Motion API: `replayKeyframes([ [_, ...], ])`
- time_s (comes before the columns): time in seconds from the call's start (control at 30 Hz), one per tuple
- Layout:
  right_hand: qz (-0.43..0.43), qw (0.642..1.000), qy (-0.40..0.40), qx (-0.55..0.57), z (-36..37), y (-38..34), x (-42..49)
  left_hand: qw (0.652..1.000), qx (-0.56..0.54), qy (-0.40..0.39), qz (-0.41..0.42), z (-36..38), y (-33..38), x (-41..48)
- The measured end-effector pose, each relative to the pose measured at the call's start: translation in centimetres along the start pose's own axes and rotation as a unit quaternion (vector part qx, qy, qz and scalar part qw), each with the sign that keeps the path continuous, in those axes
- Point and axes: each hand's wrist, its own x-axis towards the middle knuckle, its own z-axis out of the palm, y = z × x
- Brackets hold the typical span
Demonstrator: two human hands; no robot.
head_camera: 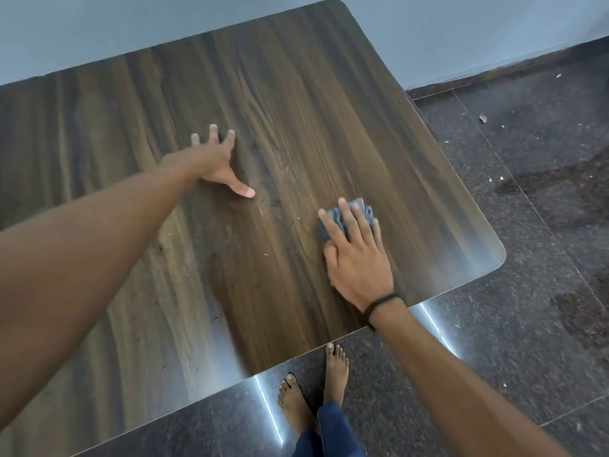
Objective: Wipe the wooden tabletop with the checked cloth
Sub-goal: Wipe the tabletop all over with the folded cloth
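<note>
Wooden tabletop (296, 94), dark grain and rounded corners, is being viewed from above. Its far edge is being met by a pale wall (99, 28).

Cloth (333, 216), grey-blue and bunched, is being pressed against the tabletop on the right side, not far from the near right corner. Most of it is being covered by fingers, and its check pattern cannot be made out.

Right hand (357, 255) is being laid palm down over the cloth, fingers straight and slightly apart. The cloth is being pressed, not gripped. A dark band (382, 303) is being worn at that wrist.

Left hand (217, 159) is being held wide, fingers and thumb splayed. Its fingertips are being rested on bare wood near the middle of the tabletop, well apart from the cloth. Nothing is being held by it.

Small pale specks (265, 255) are being shown scattered on the wood between the hands and toward the near edge.

Below the near edge, two bare feet (336, 367) are being planted on a dark speckled floor (527, 225), and blue trouser legs (333, 430) are being seen above them. Bits of litter (482, 118) are being seen on the floor to the right of the tabletop.
</note>
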Motion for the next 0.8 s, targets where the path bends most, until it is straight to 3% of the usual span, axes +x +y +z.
replayKeyframes([
  [0.03,0.008,1.000,-0.002,-0.003,0.1,-1.2,0.5,1.000,-0.011,-0.008,-0.009,-0.2,-0.7,-0.1],
  [0.17,-0.130,0.991,-0.011,-0.034,1.3,0.5,-5.5,1.000,-0.006,-0.001,-0.009,0.6,-1.1,-0.4],
  [0.2,-0.123,0.992,-0.008,-0.034,1.0,2.0,-6.8,1.000,-0.007,0.005,-0.008,0.7,-1.1,-0.4],
  [0.3,0.030,0.999,0.011,-0.007,0.4,2.0,-6.0,0.999,-0.030,-0.002,-0.014,0.4,-1.1,-0.5],
  [0.33,0.037,0.999,0.009,-0.011,0.6,0.6,-5.7,0.999,-0.034,-0.007,-0.015,0.4,-1.1,-0.5],
  [0.47,-0.158,0.985,-0.021,-0.058,1.0,1.7,-7.7,0.999,-0.037,-0.011,-0.011,0.5,-1.1,-0.1],
  [0.5,-0.150,0.987,-0.022,-0.053,0.5,2.5,-7.1,0.999,-0.037,-0.011,-0.012,0.4,-1.2,0.0],
  [0.63,0.027,0.999,-0.018,-0.010,0.0,-1.3,0.2,0.999,-0.037,-0.015,-0.012,0.3,-1.5,0.5],
  [0.73,-0.072,0.996,-0.052,-0.022,1.1,-3.4,-0.3,0.999,-0.034,-0.010,-0.010,0.7,-1.5,0.5],
  [0.8,-0.082,0.994,-0.075,-0.010,0.7,-2.0,-1.4,0.999,-0.033,-0.007,-0.006,0.9,-1.5,0.5],
])
